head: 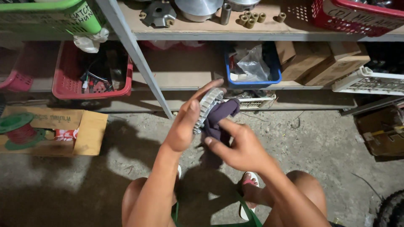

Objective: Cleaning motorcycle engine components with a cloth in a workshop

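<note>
The toothed metal disc (207, 107) is gripped edgewise by the left hand (185, 124); the dark cloth (219, 120), pinched by the right hand (240, 147), is best pressed firmly between the ribs.

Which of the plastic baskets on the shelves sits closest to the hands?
The blue basket on the middle shelf, holding a clear plastic bag. It sits just above the left hand; the red, green and white baskets lie farther out.

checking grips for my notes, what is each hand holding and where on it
The left hand grips a round finned metal part by its rim; the right hand holds a dark purple cloth against it.
</note>
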